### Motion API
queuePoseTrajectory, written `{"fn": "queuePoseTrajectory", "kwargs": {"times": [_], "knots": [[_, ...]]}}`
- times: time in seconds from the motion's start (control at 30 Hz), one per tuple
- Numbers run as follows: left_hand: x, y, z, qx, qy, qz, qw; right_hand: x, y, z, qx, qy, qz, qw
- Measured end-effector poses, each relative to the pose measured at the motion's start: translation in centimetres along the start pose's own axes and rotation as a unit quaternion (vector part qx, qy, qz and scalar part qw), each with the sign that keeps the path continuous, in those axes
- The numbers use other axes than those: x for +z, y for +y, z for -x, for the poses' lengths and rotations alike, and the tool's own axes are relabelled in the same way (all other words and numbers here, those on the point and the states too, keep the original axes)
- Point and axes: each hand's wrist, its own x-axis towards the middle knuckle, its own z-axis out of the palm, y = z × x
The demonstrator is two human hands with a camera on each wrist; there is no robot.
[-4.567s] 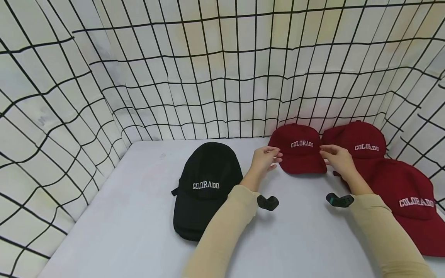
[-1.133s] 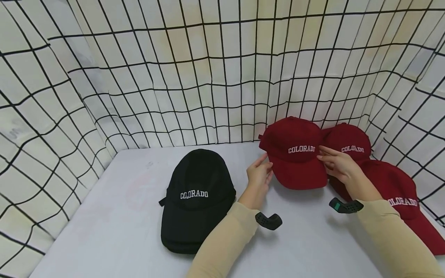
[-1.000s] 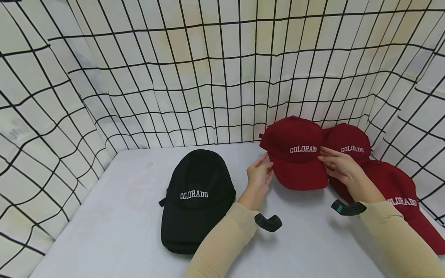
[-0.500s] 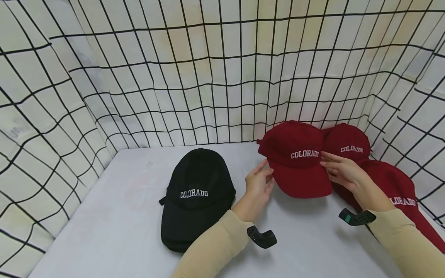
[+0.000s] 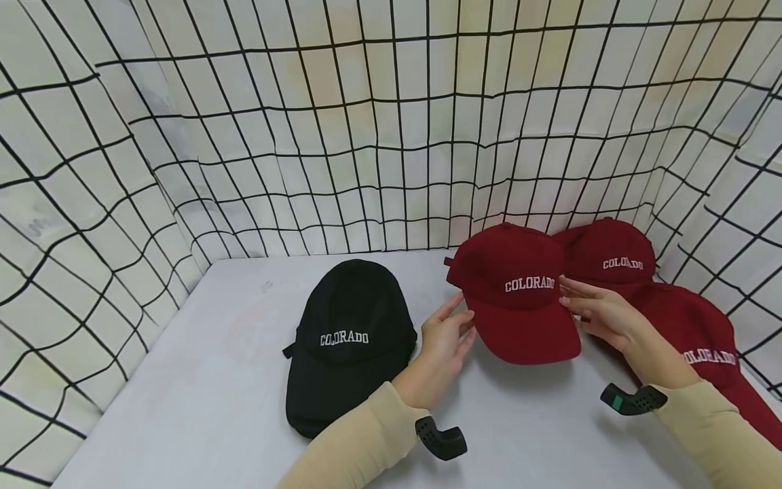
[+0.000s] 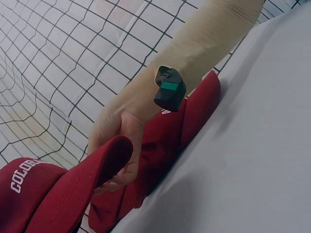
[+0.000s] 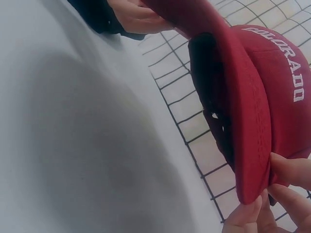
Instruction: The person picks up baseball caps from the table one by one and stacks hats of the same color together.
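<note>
A red baseball cap (image 5: pixel 519 292) with white COLORADO lettering is held between my hands, brim toward me and raised off the table, as the right wrist view shows. My left hand (image 5: pixel 436 346) grips its left edge where the brim meets the crown. At the opposite edge my right hand (image 5: pixel 605 316) pinches the cap; in the right wrist view its fingertips (image 7: pixel 245 211) lie against the brim's corner. The cap's open dark underside shows in that view. To the left, beside my left forearm, lies a black COLORADO cap (image 5: pixel 348 333).
Two more red caps lie at the right: a rear one (image 5: pixel 611 251) by the back netting and a nearer one (image 5: pixel 690 319), partly behind my right arm. Black-lined netting (image 5: pixel 366 149) walls in the white table (image 5: pixel 201 380) at the back and both sides.
The red cap rested at the back between my hands; it has since been lifted. Over the last second it has come nearer to me and lower in view, both hands moving with it.
</note>
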Motion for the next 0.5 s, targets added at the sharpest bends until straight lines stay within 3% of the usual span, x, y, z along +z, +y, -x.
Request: {"fn": "queuePoseTrajectory", "kwargs": {"times": [0.27,0.5], "knots": [[-1.3,0.4,1.1,-0.006,-0.024,-0.021,0.9995,0.4,0.8,0.3,-0.001,-0.008,0.003,1.000],[-2.7,1.0,2.0,-0.010,-0.057,-0.055,0.9968,0.7,1.4,0.9,-0.012,-0.004,0.039,0.999]]}}
